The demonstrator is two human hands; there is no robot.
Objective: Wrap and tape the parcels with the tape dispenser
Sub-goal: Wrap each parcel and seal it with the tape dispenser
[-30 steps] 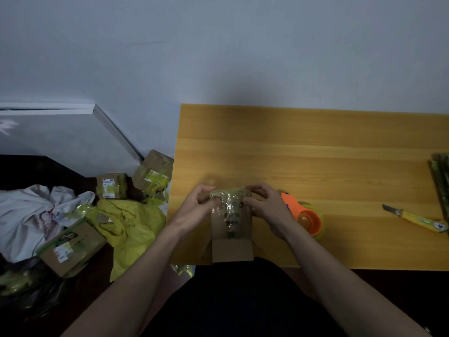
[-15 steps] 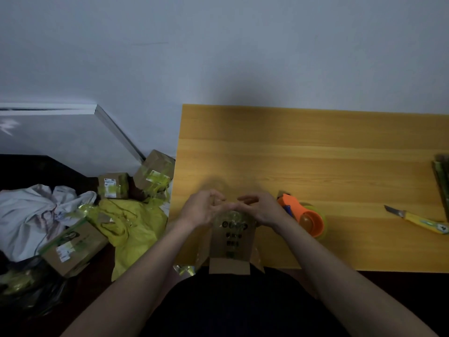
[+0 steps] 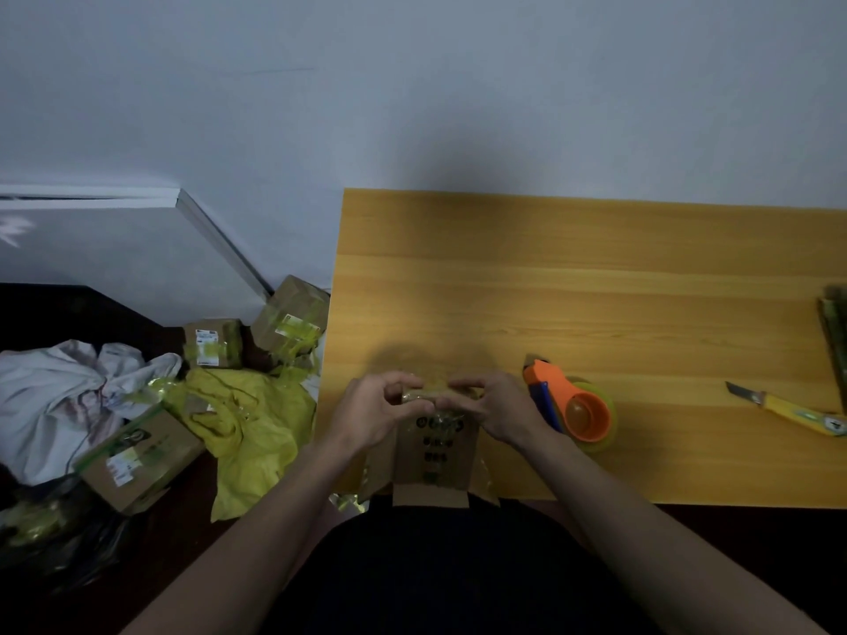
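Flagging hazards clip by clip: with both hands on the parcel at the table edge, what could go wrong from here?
1. The parcel overhangs the table edge toward the lap; if the left hand or right hand lets go, it may tip off.
2. The knife lies with its blade out; a reach to the right could meet it.
3. The dispenser sits right beside the right hand, so an elbow or wrist might knock it.

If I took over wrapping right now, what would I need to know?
Left hand and right hand: both pinch the far end of the small cardboard parcel at the table's near edge.
Tape dispenser: lies untouched on the table, just right of the right hand. Yellow utility knife: farther right.
Done: clear tape already covers the parcel's far end.
Left: the near flap looks open and untaped; probably pick up the dispenser next.
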